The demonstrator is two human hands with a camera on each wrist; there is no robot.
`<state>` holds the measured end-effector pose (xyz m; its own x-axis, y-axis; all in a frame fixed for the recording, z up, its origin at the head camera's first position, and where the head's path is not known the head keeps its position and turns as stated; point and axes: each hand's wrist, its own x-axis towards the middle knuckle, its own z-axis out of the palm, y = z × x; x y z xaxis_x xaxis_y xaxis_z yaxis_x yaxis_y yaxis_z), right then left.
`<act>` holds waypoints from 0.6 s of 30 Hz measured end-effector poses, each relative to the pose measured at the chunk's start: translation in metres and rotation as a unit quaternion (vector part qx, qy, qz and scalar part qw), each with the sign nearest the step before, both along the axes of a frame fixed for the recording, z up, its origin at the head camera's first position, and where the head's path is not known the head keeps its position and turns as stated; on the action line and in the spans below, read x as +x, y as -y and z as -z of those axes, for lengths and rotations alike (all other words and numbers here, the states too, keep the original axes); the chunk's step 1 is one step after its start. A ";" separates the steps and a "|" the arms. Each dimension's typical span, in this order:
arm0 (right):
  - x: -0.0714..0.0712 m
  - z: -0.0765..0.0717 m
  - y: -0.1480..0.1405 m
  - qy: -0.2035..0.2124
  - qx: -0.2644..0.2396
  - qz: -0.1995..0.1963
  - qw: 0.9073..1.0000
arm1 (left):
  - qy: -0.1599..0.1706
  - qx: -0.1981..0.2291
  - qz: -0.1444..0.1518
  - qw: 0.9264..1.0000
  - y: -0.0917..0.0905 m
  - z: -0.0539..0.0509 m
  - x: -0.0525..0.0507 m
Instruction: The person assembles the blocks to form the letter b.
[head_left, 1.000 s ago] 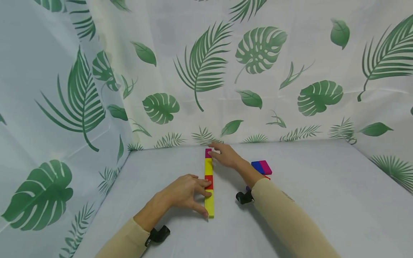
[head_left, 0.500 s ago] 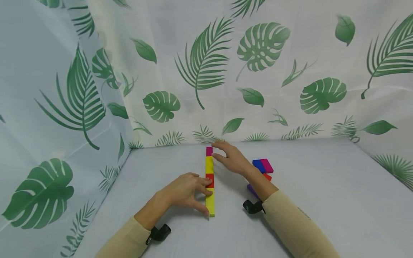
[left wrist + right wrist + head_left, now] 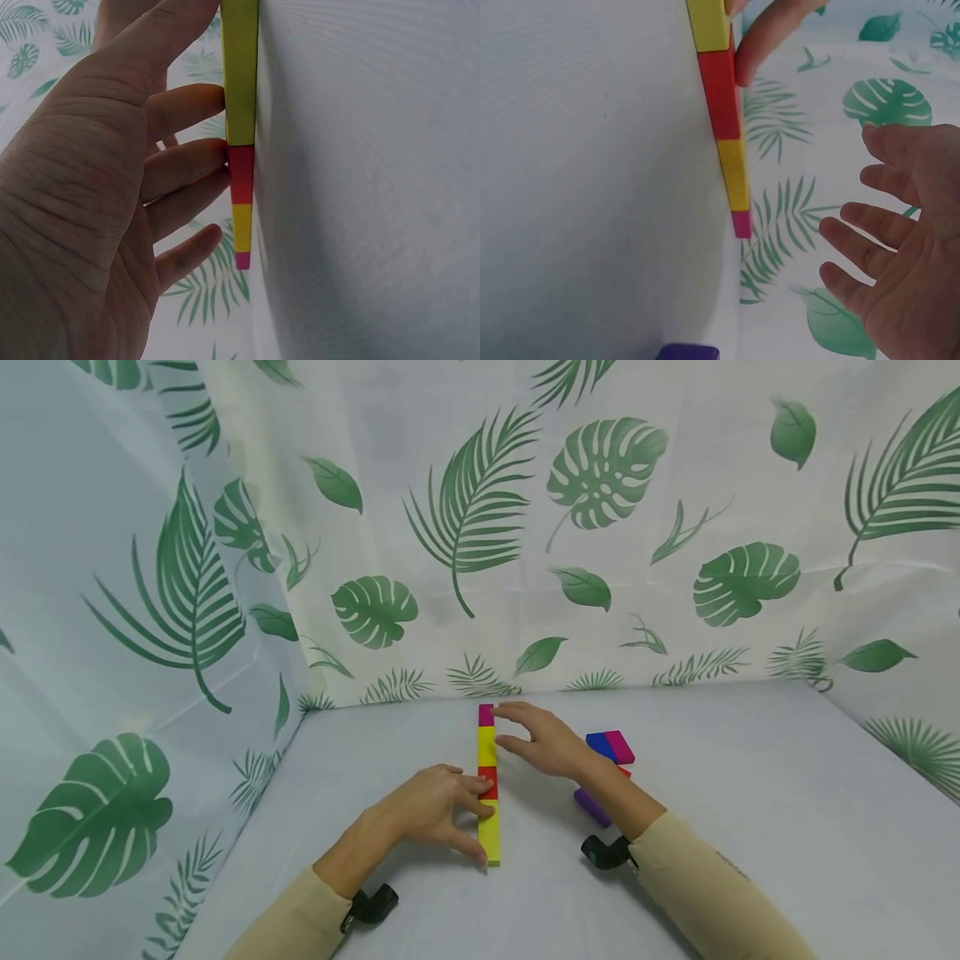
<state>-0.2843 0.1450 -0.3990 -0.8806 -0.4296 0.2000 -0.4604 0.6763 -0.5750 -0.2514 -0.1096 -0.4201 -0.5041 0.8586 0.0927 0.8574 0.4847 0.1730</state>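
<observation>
A straight line of coloured blocks runs away from me on the table: a long yellow block nearest, then a red block, another yellow block and a magenta block at the far end. My left hand rests on the near part, its fingertips on the red and near yellow blocks and its thumb by the near end. In the left wrist view its fingers reach the row's upper face without wrapping round it. My right hand, fingers spread, hovers right of the far part; the right wrist view shows it apart from the blocks.
Right of the row lie more blocks: a blue block, a magenta block, a red block and a purple block, partly behind my right forearm. A leaf-printed curtain stands along the table's back and sides.
My right hand has drawn back from the far magenta block, rightward and toward me, uncovering more of the purple block. My left hand and the row stay in place.
</observation>
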 end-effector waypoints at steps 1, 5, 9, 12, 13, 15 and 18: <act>0.001 0.000 -0.002 0.001 0.000 0.001 1.000 | -0.001 -0.001 -0.001 1.000 0.000 0.000 0.000; 0.005 -0.001 -0.009 0.003 0.001 0.000 1.000 | 0.002 -0.005 -0.004 1.000 -0.001 -0.001 0.000; 0.008 -0.005 -0.016 -0.002 0.002 -0.001 1.000 | 0.008 -0.008 -0.007 1.000 -0.002 -0.001 0.001; 0.010 -0.008 -0.022 -0.001 -0.002 -0.002 1.000 | 0.007 -0.009 -0.007 1.000 -0.002 -0.002 0.001; 0.011 -0.009 -0.023 0.000 -0.003 -0.002 1.000 | 0.007 -0.008 -0.007 1.000 -0.002 -0.002 0.001; 0.012 -0.010 -0.028 0.004 -0.006 -0.001 1.000 | 0.004 -0.007 -0.006 1.000 -0.002 -0.002 0.001; 0.012 -0.011 -0.035 0.008 -0.009 0.001 1.000 | 0.003 -0.005 -0.005 1.000 -0.001 -0.002 0.001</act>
